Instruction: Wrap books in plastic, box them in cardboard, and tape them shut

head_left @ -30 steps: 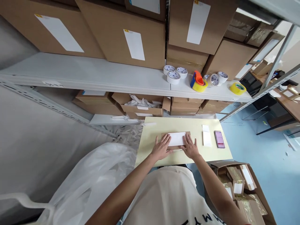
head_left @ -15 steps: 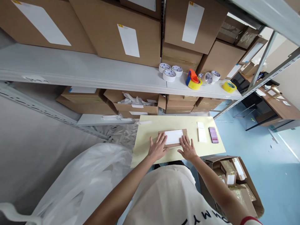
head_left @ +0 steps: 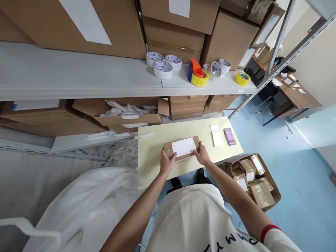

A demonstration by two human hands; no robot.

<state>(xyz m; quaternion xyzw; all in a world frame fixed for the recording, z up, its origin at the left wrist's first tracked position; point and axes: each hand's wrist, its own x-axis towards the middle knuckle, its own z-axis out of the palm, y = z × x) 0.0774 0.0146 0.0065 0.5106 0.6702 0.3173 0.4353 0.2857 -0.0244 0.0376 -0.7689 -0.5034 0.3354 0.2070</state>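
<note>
A small brown cardboard box (head_left: 168,149) with a white label (head_left: 183,147) on its top is held between both hands above the pale yellow table (head_left: 149,168). My left hand (head_left: 167,161) grips the box's left end, thumb on the near top edge and fingers round the side. At the other end my right hand (head_left: 201,154) clasps it the same way. Whether the underside still touches the table I cannot tell. To the right lie a stack of white labels (head_left: 216,135) and a blurred purple item (head_left: 230,136).
A large open carton (head_left: 275,196) with several packed boxes stands on the floor at the right. Tape rolls (head_left: 163,70) and a tape dispenser (head_left: 196,75) sit on the grey shelf (head_left: 105,78). White plastic sheeting (head_left: 99,203) bulks at the left.
Both hands have gone from lying flat on the label and box top to gripping the box's two ends. The box is now slightly tilted, and the view has turned right.
</note>
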